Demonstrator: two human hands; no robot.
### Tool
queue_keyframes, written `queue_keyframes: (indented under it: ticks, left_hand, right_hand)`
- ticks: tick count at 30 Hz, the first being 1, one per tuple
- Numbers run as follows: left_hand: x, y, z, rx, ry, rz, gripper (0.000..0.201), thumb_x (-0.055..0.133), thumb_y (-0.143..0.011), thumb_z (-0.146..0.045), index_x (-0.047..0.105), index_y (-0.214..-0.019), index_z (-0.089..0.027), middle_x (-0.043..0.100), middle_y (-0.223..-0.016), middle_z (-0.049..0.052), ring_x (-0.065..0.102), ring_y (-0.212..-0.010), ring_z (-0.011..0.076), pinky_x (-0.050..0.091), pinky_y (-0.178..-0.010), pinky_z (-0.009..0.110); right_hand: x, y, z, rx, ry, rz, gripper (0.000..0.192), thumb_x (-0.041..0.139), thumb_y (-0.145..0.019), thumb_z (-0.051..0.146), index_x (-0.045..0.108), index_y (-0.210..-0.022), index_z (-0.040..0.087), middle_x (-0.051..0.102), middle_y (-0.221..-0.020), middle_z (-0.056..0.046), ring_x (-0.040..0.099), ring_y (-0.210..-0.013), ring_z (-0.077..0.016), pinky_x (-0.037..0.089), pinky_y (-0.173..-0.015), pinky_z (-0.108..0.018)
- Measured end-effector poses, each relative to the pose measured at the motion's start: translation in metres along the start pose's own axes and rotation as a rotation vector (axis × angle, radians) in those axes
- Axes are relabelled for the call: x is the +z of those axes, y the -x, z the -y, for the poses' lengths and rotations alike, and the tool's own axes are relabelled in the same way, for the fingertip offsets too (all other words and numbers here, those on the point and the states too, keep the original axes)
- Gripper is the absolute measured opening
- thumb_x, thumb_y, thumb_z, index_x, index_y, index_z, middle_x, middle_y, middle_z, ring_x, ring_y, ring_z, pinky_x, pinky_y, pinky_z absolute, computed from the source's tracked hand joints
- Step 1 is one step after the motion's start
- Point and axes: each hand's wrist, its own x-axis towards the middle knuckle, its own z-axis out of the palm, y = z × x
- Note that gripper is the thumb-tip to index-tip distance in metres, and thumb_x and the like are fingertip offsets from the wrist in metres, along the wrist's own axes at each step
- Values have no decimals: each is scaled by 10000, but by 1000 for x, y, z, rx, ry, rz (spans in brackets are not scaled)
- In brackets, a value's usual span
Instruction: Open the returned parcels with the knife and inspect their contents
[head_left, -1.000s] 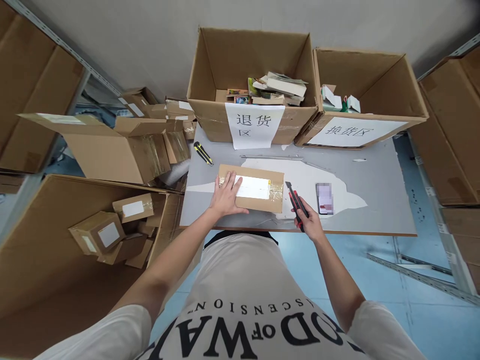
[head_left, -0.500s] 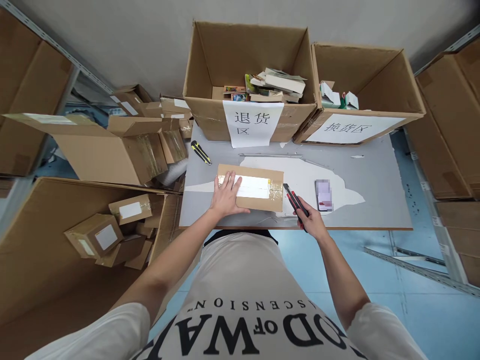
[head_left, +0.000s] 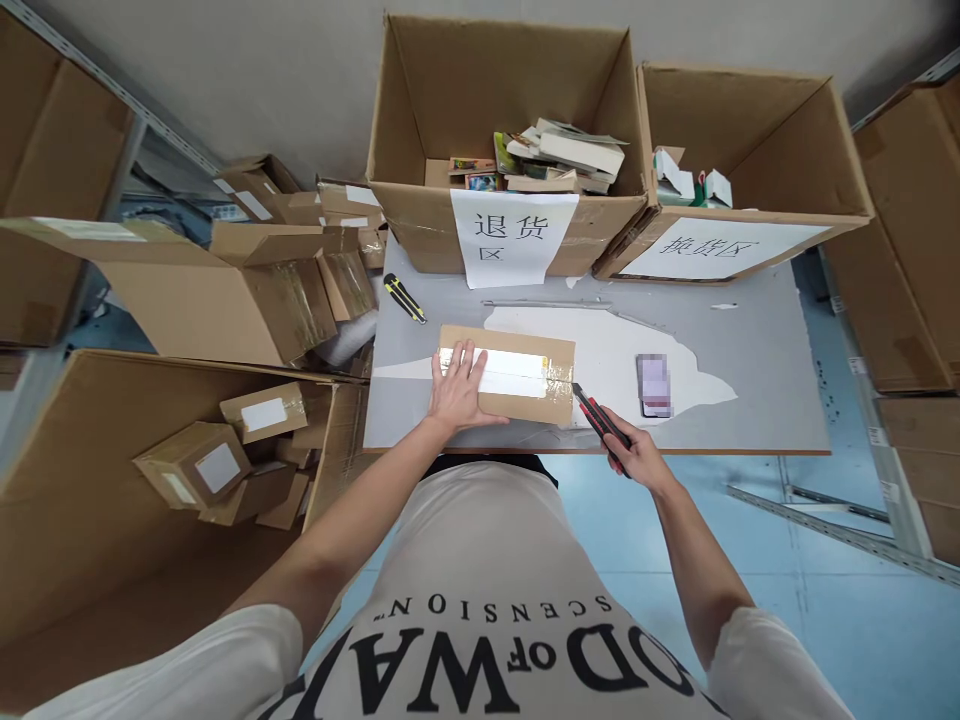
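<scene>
A small taped cardboard box with a white label lies flat on the grey table. My left hand rests on its left part, fingers spread over the label. In my right hand is a red and black utility knife, fingers wrapped round its handle. The knife's tip is at the box's right edge, by the clear tape. A yellow and black utility knife lies behind the box to the left. To the right of the box lies a phone, its screen blurred.
Two open cardboard boxes with paper signs stand at the back: one holds books, the other a few small packages. At the left, a large open carton contains several small boxes. Shelving with cartons borders the right side.
My right hand has brought the knife's tip down to the box's right edge. The view has shifted slightly; my left hand stays on the box.
</scene>
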Motion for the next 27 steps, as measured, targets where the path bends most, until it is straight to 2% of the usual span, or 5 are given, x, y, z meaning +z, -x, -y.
queue_keyframes:
  ticks: [5,11,19,23,27]
  left_hand:
    - [0,-1,1,-5,10,-11,1160,599,-624,-750,201,-1503,-106,118,-1570,210,57,-1453,397,-39,-1114,626]
    - [-1,0,2,15,31,-26,1136,615,-636,-722,206,-1503,-111,122,-1572,201,59,-1453,397,-44,-1115,630]
    - [0,4,3,54,29,-74,1193,616,-594,-777,230,-1494,-94,126,-1565,222,69,-1449,407,-53,-1121,624]
    - [2,7,7,120,47,-122,1147,612,-608,-776,291,-1469,-89,178,-1551,237,116,-1443,409,-38,-1123,630]
    - [4,11,14,220,75,-168,897,581,-732,-676,404,-1408,-113,275,-1527,213,199,-1437,359,55,-1155,579]
  right_hand:
    - [13,23,-18,67,-51,82,721,579,-835,522,362,-1458,233,566,-708,22,454,-392,-73,380,-359,-233]
    - [29,37,-35,76,-116,5,703,574,-840,526,366,-1452,249,581,-754,13,454,-401,-69,374,-371,-234]
    - [10,53,-42,61,-172,-163,742,616,-813,512,365,-1454,235,612,-780,-11,477,-413,-93,380,-385,-259]
    - [16,44,-48,23,-180,-287,775,578,-818,512,307,-1483,220,637,-850,-42,519,-473,-121,426,-431,-287]
    - [32,19,-55,-14,-146,-374,761,475,-830,497,259,-1500,208,645,-921,-54,516,-511,-120,449,-473,-287]
